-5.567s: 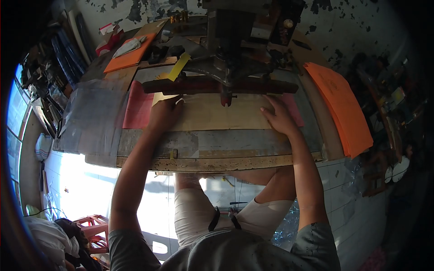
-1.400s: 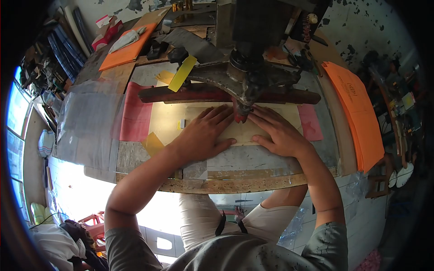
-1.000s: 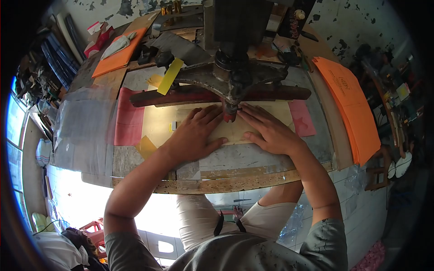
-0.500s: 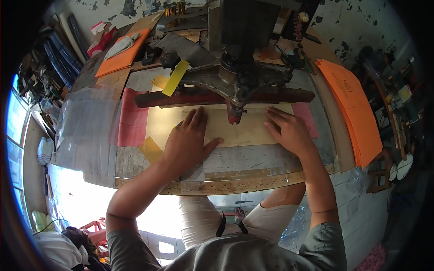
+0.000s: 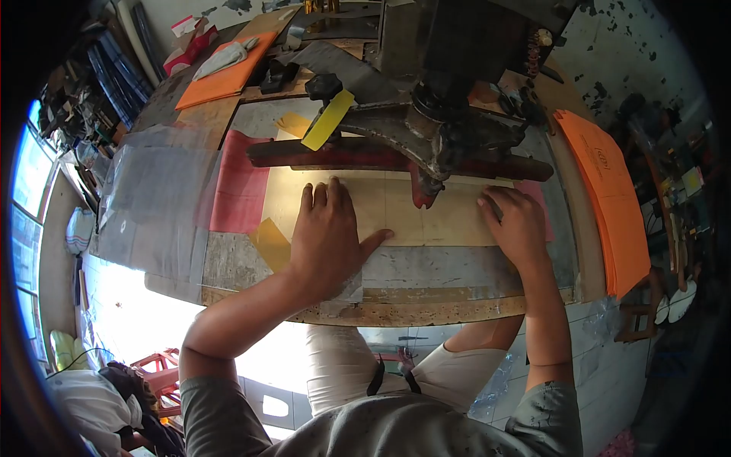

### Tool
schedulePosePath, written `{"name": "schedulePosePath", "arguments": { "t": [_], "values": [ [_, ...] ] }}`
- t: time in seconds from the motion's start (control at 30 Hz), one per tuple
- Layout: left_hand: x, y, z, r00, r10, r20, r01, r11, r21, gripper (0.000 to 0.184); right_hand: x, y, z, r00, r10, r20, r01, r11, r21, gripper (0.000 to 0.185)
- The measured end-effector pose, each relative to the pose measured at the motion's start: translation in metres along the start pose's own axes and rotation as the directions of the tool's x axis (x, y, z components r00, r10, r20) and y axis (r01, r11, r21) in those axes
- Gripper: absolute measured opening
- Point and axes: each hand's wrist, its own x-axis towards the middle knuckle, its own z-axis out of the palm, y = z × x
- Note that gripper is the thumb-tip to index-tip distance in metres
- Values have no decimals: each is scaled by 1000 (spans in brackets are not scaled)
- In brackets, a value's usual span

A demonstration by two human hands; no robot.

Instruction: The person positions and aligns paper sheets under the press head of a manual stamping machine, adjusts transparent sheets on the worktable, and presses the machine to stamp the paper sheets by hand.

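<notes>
My left hand lies on the left part of a pale gold sheet, fingers stretched away from me and thumb out to the side. Towards the sheet's right end, my right hand rests with its fingers slightly bent and the thumb apart. Just beyond my fingertips, a dark red metal bar of a heavy press spans the sheet's far edge. Pink material shows at the sheet's left. A small gold piece is beside my left wrist, and a yellow strip hangs on the press.
Clear plastic sheets drape over the table's left side. Stacked orange sheets lie along the right edge. A pale cloth rests on an orange sheet at the back left. The worn table edge runs before my lap.
The view has shifted, so the table and press appear farther right. My left hand has slid slightly left over the sheet, and its fingers are more spread. My right hand has drawn back slightly.
</notes>
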Motion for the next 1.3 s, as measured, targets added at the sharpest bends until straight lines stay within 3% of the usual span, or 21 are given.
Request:
{"name": "schedulePosePath", "arguments": {
  "t": [0.07, 0.17, 0.2, 0.3, 0.37, 0.47, 0.87, 0.97, 1.07, 1.3],
  "values": [
    [1, 1, -9, 997, -32, 68, 32, 999, 3, 101, -1, 0, 0, 1000, 5, -6, -5, 1000, -24, 22],
    [1, 1, -20, 991, -64, 120, 45, 987, 156, 101, 0, 0, -1, 1000, 1, -20, -2, 999, -53, 19],
    [-1, -3, -15, 1000, -16, 3, 15, 974, 224, 98, 0, 0, -2, 1000, 5, -22, -7, 998, -57, 19],
    [1, -3, -9, 964, 83, -252, -35, 982, 186, 93, 2, -3, -6, 996, -75, -57, 75, 997, 6, 18],
    [-1, 6, -27, 997, 76, 33, -75, 996, -54, 79, 4, -9, -9, 988, -150, -45, 153, 985, 85, 20],
    [-6, 10, -20, 965, 261, 15, -254, 948, -191, 71, 1, -18, -14, 976, -217, 35, 206, 960, 191, 24],
    [-13, 17, -3, 963, 262, -66, -268, 959, -98, 75, -1, -16, -5, 972, -223, 72, 203, 956, 211, 32],
    [-7, 16, -16, 957, 279, 84, -270, 957, -109, 72, 0, -19, -9, 970, -227, 89, 204, 955, 216, 30],
    [-9, 15, -8, 956, 293, -1, -291, 952, -97, 70, 0, -20, -11, 969, -224, 101, 196, 953, 232, 31],
    [-11, 19, -7, 952, 305, 1, -303, 946, -114, 69, -1, -16, -12, 970, -222, 103, 188, 946, 264, 30]
  ]
}}
